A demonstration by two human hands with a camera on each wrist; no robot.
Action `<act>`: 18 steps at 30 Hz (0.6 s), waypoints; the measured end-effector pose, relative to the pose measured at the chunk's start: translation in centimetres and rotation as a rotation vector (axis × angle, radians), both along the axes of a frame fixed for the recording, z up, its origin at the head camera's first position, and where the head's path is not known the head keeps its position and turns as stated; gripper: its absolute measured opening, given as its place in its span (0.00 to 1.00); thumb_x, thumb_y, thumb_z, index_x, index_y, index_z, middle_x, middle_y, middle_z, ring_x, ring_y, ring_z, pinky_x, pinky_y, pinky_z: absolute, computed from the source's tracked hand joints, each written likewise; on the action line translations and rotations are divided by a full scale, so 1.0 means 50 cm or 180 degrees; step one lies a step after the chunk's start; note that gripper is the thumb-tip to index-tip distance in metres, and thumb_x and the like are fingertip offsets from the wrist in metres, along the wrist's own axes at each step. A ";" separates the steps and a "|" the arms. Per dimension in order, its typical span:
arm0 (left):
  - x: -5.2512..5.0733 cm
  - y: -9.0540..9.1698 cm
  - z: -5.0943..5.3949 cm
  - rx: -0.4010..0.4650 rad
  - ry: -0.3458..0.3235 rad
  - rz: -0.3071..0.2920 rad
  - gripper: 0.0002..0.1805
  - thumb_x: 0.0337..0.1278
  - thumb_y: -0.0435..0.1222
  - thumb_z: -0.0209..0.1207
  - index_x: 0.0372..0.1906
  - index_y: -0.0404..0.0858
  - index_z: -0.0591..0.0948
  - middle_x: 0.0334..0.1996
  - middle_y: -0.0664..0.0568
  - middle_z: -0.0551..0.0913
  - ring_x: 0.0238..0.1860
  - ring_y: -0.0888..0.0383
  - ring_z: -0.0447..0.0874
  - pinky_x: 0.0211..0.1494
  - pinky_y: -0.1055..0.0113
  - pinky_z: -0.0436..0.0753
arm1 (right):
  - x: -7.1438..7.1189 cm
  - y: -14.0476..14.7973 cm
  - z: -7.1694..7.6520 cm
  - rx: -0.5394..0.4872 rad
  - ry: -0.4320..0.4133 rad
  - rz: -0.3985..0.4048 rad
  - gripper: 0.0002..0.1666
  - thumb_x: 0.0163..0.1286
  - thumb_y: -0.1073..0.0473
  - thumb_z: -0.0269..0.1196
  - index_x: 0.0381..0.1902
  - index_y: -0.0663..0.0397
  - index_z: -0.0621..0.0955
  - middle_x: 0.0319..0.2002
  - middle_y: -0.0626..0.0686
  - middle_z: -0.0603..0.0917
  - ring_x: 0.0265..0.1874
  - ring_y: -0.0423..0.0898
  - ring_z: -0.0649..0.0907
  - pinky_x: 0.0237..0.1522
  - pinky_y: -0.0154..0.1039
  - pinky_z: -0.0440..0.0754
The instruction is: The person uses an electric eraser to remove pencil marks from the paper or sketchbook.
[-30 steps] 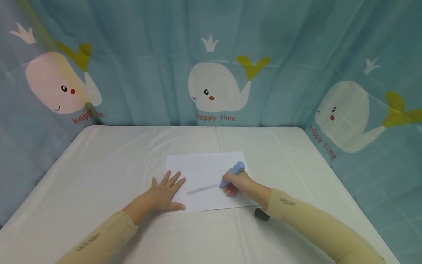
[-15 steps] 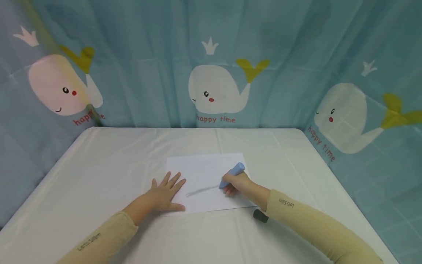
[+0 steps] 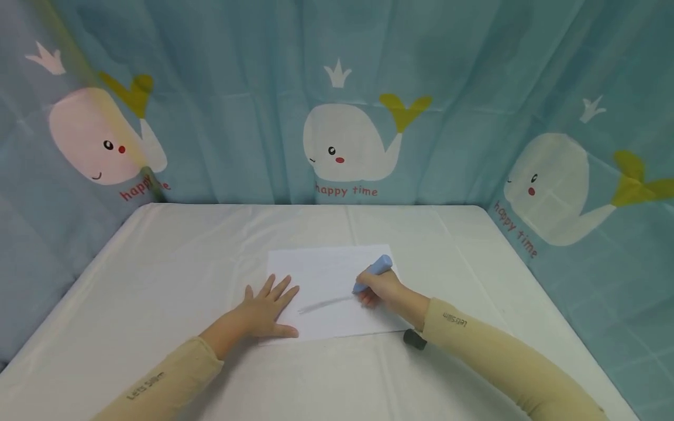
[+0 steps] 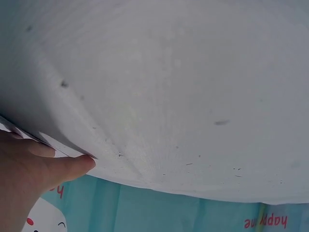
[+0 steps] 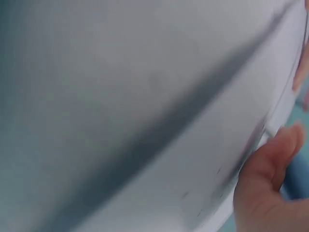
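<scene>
A white sheet of paper (image 3: 321,269) lies on the white table. My left hand (image 3: 260,313) rests with fingers spread on the sheet's left part, thumb near its front edge; in the left wrist view its thumb (image 4: 72,166) shows at the left. My right hand (image 3: 384,292) grips a light-blue marker (image 3: 380,265) slantwise, tip down at the paper right of its middle. Whether the tip touches is too small to tell. A thin grey streak, which looks like a shadow, runs left from the tip. In the right wrist view, thumb and fingers (image 5: 273,159) pinch the blue barrel (image 5: 295,179), partly hidden.
A small black cylinder (image 3: 415,339), like a cap, lies by the paper's front right corner, beside my right sleeve (image 3: 489,351). A blue curtain (image 3: 237,117) with whale prints hangs behind and on both sides of the white-covered table (image 3: 184,251).
The marker and my right hand have shifted slightly away from me, up the sheet. My left hand has stayed on the paper. The head view has tilted a little.
</scene>
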State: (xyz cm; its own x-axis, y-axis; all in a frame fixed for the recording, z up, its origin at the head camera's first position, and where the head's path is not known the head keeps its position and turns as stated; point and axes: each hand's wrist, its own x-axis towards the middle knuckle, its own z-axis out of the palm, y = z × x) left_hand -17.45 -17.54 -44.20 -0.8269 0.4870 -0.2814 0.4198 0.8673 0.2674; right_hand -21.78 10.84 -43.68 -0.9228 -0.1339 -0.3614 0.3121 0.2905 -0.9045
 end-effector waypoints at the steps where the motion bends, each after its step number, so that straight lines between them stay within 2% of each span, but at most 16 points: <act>1: 0.001 0.001 0.001 0.0001 -0.0007 -0.0001 0.55 0.52 0.67 0.57 0.76 0.38 0.55 0.76 0.38 0.44 0.74 0.31 0.35 0.59 0.22 0.43 | 0.002 0.001 0.000 0.0004 0.0002 0.0038 0.06 0.61 0.64 0.59 0.33 0.63 0.77 0.15 0.54 0.80 0.11 0.41 0.77 0.17 0.31 0.76; 4: 0.004 0.002 0.005 -0.0002 -0.0017 0.0007 0.55 0.52 0.67 0.57 0.76 0.37 0.55 0.76 0.38 0.45 0.74 0.31 0.35 0.60 0.22 0.43 | 0.004 0.003 0.000 -0.0012 -0.0031 0.0103 0.06 0.61 0.64 0.59 0.34 0.64 0.77 0.15 0.54 0.80 0.11 0.41 0.78 0.17 0.31 0.76; 9: 0.004 0.003 0.006 0.0000 0.0010 0.0004 0.55 0.52 0.67 0.58 0.75 0.37 0.56 0.76 0.38 0.45 0.74 0.31 0.36 0.59 0.21 0.43 | 0.005 0.004 0.003 -0.0093 -0.0033 0.0029 0.06 0.61 0.64 0.59 0.34 0.63 0.76 0.15 0.54 0.79 0.11 0.41 0.77 0.17 0.31 0.75; 14: 0.004 0.001 0.007 0.0029 0.0019 0.0003 0.55 0.52 0.66 0.58 0.75 0.37 0.56 0.76 0.37 0.45 0.74 0.31 0.36 0.59 0.21 0.43 | 0.000 0.005 0.005 -0.0041 -0.0050 0.0002 0.06 0.61 0.64 0.59 0.35 0.63 0.77 0.15 0.54 0.80 0.12 0.41 0.77 0.17 0.31 0.76; 18: 0.003 0.001 0.005 0.0036 0.0013 0.0012 0.55 0.52 0.67 0.58 0.75 0.37 0.56 0.76 0.37 0.45 0.74 0.31 0.36 0.59 0.21 0.43 | 0.002 0.005 0.003 -0.0079 -0.0055 0.0104 0.06 0.62 0.64 0.58 0.35 0.64 0.77 0.15 0.54 0.80 0.11 0.41 0.77 0.17 0.31 0.76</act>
State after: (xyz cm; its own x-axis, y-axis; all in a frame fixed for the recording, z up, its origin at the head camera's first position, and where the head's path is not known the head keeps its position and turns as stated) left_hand -17.32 -17.52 -43.95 -0.8299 0.4870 -0.2724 0.4176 0.8658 0.2755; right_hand -21.70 11.09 -43.51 -0.9114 -0.1731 -0.3734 0.3184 0.2784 -0.9061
